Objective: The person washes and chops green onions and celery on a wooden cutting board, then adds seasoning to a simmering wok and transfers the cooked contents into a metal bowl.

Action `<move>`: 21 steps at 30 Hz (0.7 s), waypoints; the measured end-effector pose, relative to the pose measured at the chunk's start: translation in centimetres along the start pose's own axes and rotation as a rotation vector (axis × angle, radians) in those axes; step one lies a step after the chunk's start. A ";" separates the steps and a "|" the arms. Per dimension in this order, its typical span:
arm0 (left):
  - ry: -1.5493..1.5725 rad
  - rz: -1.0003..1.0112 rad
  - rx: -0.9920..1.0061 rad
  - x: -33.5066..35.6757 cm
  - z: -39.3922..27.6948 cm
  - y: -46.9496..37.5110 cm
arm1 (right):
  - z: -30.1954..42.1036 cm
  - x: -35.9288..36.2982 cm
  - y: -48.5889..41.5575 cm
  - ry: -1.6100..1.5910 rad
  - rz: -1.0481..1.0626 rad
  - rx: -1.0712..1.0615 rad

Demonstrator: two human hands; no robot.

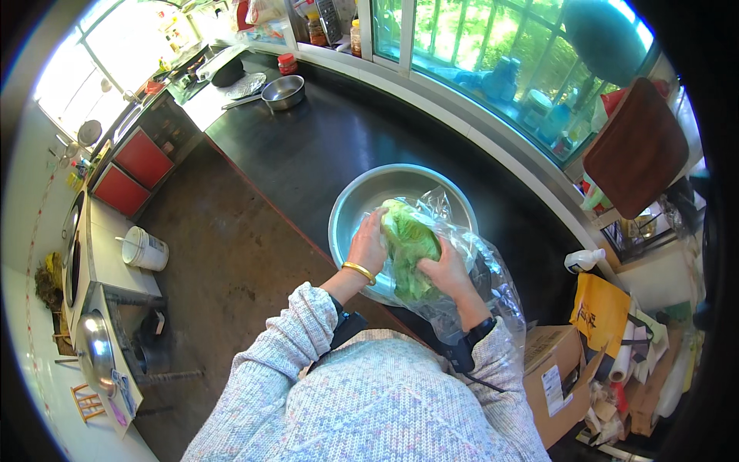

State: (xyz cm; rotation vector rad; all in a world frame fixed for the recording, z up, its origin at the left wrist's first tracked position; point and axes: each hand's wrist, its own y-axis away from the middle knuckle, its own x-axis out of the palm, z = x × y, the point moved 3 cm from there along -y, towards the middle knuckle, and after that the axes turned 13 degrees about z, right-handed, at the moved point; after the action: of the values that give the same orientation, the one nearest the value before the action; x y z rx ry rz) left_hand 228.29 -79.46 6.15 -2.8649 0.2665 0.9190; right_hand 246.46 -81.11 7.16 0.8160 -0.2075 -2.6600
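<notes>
A green leafy vegetable head, perhaps a cabbage or lettuce, is held between my two hands over a wide metal basin. My left hand, with a gold bangle at its wrist, presses on the upper left side of the head. On the right side, my right hand grips it with the thumb laid across the leaves. A clear plastic bag lies around the head's right side and trails over the basin's rim towards my right forearm. Part of the basin's floor is hidden by the vegetable, the bag and my hands.
The basin stands on a black countertop near its front edge. Farther back are a steel saucepan and a red-lidded jar. At right are a white bottle, a yellow bag and a cardboard box.
</notes>
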 end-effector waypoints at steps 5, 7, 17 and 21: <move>-0.034 -0.231 0.079 -2.3 2.0 -0.5 | -1.9 -2.3 0.0 -0.569 0.047 -0.055; 0.008 -0.259 -0.075 -4.2 4.0 -0.3 | -2.3 -3.8 0.9 -1.067 0.202 -0.174; 0.333 -0.464 -0.257 -14.8 8.9 -0.7 | -1.3 -5.1 7.0 -1.425 0.509 -0.430; 0.443 -0.689 -0.226 -20.6 9.9 2.7 | -1.5 -6.2 5.8 -1.067 0.651 -0.160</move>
State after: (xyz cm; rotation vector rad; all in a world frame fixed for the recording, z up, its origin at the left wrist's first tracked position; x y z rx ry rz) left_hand 205.68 -77.73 10.04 -2.9647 -0.7881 0.1923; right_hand 253.75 -84.26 10.47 -0.6823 -0.4125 -2.1495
